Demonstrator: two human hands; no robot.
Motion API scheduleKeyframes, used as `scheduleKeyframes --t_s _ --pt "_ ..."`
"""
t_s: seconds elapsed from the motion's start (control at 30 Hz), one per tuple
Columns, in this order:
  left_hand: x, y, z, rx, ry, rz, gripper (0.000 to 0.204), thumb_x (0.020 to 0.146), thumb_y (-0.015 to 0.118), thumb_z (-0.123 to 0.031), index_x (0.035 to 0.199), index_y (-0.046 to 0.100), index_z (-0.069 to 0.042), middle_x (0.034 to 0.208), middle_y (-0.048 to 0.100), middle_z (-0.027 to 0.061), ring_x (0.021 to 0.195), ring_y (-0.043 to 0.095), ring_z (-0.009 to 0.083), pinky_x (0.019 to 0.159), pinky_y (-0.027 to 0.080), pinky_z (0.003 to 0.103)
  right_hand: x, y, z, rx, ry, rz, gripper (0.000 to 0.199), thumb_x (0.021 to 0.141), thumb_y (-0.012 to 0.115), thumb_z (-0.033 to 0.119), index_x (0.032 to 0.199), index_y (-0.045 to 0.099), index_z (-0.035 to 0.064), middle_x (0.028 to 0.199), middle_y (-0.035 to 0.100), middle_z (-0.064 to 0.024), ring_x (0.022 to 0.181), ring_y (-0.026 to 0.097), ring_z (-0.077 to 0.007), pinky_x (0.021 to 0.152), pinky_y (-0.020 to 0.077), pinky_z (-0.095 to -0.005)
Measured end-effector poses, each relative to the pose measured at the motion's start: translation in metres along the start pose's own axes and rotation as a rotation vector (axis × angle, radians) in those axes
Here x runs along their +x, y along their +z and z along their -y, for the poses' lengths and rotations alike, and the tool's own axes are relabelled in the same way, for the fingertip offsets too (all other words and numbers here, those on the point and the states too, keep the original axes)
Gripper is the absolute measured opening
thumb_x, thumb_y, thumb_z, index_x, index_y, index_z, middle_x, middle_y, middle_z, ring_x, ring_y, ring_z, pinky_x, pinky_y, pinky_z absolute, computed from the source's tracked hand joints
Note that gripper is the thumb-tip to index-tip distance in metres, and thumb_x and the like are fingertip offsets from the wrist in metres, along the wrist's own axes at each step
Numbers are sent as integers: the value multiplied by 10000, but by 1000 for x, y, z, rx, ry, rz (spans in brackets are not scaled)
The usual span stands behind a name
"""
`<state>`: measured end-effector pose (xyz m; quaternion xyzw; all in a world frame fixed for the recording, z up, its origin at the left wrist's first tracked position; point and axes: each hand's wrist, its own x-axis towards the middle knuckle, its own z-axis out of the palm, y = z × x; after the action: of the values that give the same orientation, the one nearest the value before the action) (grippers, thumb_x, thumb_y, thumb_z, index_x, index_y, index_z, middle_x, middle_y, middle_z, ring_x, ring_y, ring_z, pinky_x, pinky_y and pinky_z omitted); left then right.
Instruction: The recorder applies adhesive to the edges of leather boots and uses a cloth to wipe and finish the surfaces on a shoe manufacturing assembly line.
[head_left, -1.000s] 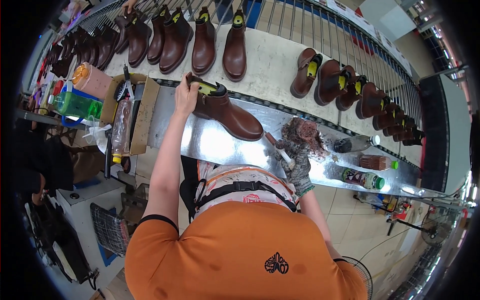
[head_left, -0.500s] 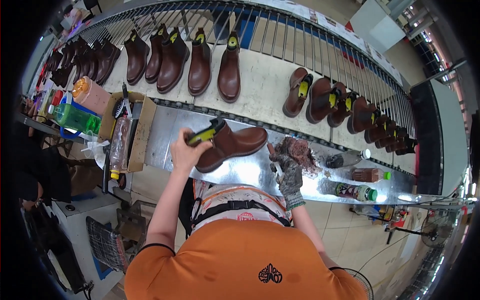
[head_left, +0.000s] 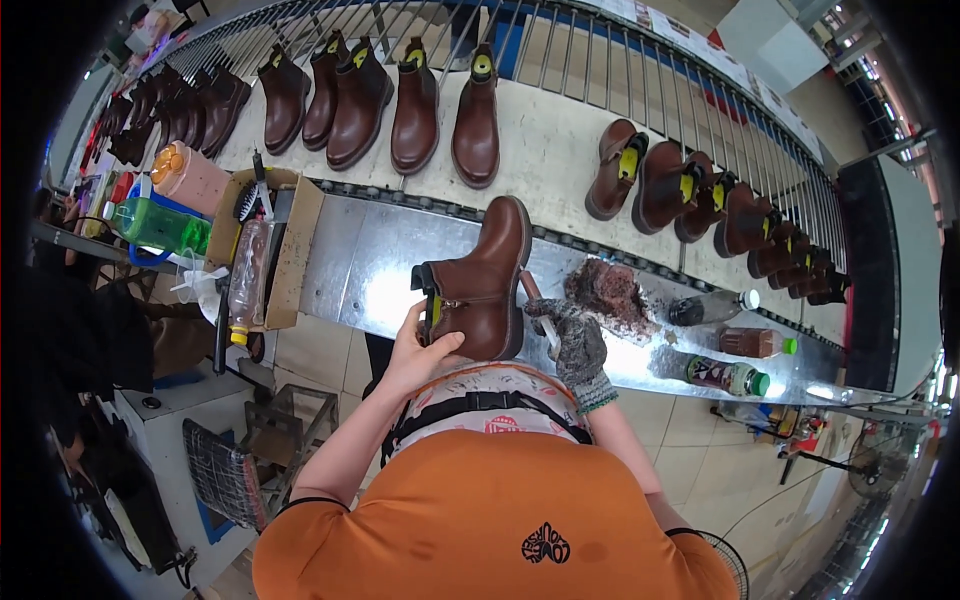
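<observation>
Gripping brown boot [head_left: 485,295] by shaft [head_left: 463,310] in bare left hand [head_left: 425,352], over counter [head_left: 345,260]; presenting sole [head_left: 518,325] rightward, likely for access. Clutching stick-like tool [head_left: 530,288] in gloved right hand [head_left: 580,345], near sole (can't tell if touching).

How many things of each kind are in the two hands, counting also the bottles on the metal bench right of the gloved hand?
Brown boot, in the left hand: 1
Slim tool, in the gloved right hand: 1
White-capped bottle: 1
Green-capped bottles: 2
Total: 5
</observation>
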<state>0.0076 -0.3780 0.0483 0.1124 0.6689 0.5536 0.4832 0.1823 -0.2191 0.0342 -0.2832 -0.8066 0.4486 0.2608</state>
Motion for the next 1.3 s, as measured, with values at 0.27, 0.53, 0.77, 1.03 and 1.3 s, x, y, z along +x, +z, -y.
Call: scheduleKeyframes --t_s 0.27,0.53,0.77,1.03,1.3 --pt "-4 13 10 -233 -183 106 613 812 628 11 1328 311 -83 1184 501 123 1043 581 238 858 542 354 -15 -21 -4 503 357 165 372 824 591 298 1044 629 1 815 628 -49 678 548 -81 552 407 -197" --pt "-12 30 11 -267 -189 100 580 848 614 -31 1330 296 -93 1219 478 104 1100 544 227 899 521 357 -38 -50 16 52 297 380 826 855 297 701 1031 618 -40 972 652 -132 841 613 -177 773 478 -295" --pt "-10 46 -4 -377 -182 42 491 905 565 -107 1308 290 -54 1222 471 114 1084 549 224 910 515 364 -59 -58 47 6 266 270 464 816 536 392 995 639 -24 955 672 -125 866 638 -206 779 497 -327" --pt "-2 52 -24 -570 -162 60 429 938 521 -178 1281 331 -2 1202 504 131 1063 578 219 862 549 319 -82 -49 32 243 200 50 381 831 599 298 975 629 -54 916 659 -129 859 631 -200 738 507 -305" --pt "2 40 -27 -607 -142 96 474 926 544 -173 1301 296 -20 1230 463 128 1077 560 211 862 542 342 -89 -58 28 885 615 -137 514 847 578 213 1296 405 34 880 608 -113 629 600 -150 537 500 -255"
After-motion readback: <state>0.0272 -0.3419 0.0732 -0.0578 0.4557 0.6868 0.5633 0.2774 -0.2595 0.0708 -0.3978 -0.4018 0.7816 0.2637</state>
